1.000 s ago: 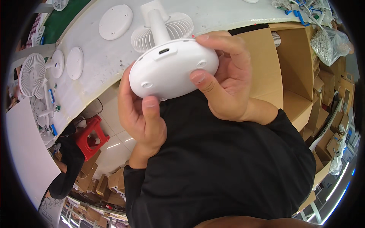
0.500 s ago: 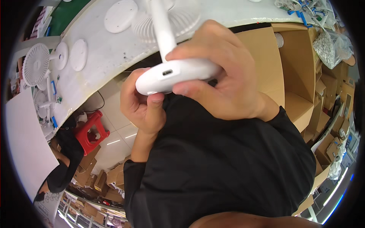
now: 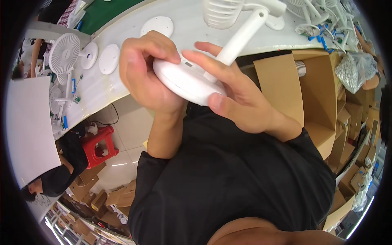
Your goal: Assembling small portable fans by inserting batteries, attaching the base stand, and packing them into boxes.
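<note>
A white desk fan [image 3: 185, 85] is held tilted in front of my chest, its round base toward me. The stem slants up to the right and the caged head points away over the bench. My left hand [image 3: 149, 75] wraps round the left end of the base, fingers curled on its rim beside a small dark port. My right hand [image 3: 245, 96] grips the base's other end, thumb on the near edge, with fingers reaching along the upper side past the stem. The base's far side is hidden.
A white bench [image 3: 134, 30] carries loose round discs [image 3: 109, 59], another fan [image 3: 65, 53] and, at far right, several fan parts with blue cylinders. An open cardboard box [image 3: 316, 87] stands to my right, near a plastic bag [image 3: 355, 71]. A red stool [image 3: 99, 146] and a seated person are at left.
The fan has been turned: its head and stem swung to the right, and the base now slopes down to the right. My left hand has shifted up and over the base's rim.
</note>
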A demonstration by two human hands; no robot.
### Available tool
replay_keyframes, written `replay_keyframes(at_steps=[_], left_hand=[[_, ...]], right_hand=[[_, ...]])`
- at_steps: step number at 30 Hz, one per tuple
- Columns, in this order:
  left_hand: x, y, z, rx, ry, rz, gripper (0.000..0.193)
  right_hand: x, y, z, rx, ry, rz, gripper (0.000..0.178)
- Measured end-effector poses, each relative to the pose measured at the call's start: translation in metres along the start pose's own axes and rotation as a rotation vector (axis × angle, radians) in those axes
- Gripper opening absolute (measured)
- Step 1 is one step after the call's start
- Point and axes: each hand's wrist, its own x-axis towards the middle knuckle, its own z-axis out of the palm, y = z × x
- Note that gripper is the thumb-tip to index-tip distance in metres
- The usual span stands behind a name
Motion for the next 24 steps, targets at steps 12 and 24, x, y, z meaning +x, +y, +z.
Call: replay_keyframes(at_steps=[12, 24], left_hand=[[-0.007, 0.032, 0.013, 0.409, -0.118, 0.158, 0.040], [-0.015, 0.033, 0.004, 0.317, -0.116, 0.081, 0.045]], right_hand=[[0.002, 0.013, 0.017, 0.537, -0.057, 0.107, 0.081], [0.013, 0.004, 0.016, 0.463, -0.049, 0.343, 0.093]])
